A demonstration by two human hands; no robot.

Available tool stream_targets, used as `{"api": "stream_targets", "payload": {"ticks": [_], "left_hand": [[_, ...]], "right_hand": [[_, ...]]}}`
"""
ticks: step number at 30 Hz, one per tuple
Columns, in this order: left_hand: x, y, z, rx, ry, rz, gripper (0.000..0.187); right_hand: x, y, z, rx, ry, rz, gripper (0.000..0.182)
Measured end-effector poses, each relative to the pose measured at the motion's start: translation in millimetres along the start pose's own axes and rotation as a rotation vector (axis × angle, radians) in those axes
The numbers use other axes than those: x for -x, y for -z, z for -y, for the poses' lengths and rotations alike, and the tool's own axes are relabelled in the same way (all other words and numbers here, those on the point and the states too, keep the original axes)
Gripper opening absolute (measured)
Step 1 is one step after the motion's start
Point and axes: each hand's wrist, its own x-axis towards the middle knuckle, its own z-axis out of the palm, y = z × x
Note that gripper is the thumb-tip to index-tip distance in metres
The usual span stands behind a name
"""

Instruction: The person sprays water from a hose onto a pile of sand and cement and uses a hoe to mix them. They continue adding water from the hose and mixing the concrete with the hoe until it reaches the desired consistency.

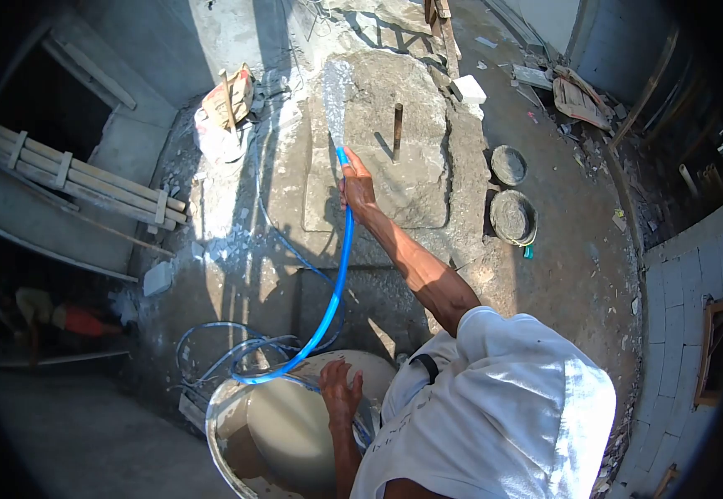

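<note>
My right hand (359, 185) is stretched forward, its fingers wrapped round a blue hose (338, 291) just behind its end. Water (336, 96) sprays from that end over the rough grey concrete slab (415, 187). From my grip the hose curves down to the rim of a large drum (220, 441) close to my body. Pale, cloudy liquid (291, 428) lies inside the drum. My left hand (340, 391) is open over the drum's near side, thumb apart from the fingers, holding nothing. An upright rusty pipe (397, 131) stands out of the slab.
Two buckets of grey mix (508, 165) (513, 217) stand right of the slab. A torn sack (227, 112) and white rubble lie left, near loose hose coils (212, 353). A white block (468, 89) sits at the slab's far right. Another person (62, 318) bends in shadow at left.
</note>
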Motion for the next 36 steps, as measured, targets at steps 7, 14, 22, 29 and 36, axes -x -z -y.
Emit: {"api": "stream_targets", "payload": {"ticks": [7,14,22,29,36], "left_hand": [[-6,-7,6,0.003,0.005,-0.003,0.025],[-14,-8,19,-0.016,-0.013,0.022,0.024],[-10,-13,25,-0.07,-0.022,0.014,0.024],[-10,-13,23,-0.107,0.02,0.011,0.025],[-9,-13,25,-0.085,0.015,-0.02,0.026]], "right_hand": [[-4,-1,-5,-0.001,-0.001,0.025,0.047],[-3,3,-9,0.017,-0.012,0.034,0.046],[-3,1,-9,0.038,-0.042,0.089,0.045],[-6,-4,-17,0.062,-0.06,0.12,0.046],[-10,-9,-20,0.048,-0.016,0.116,0.045]]}}
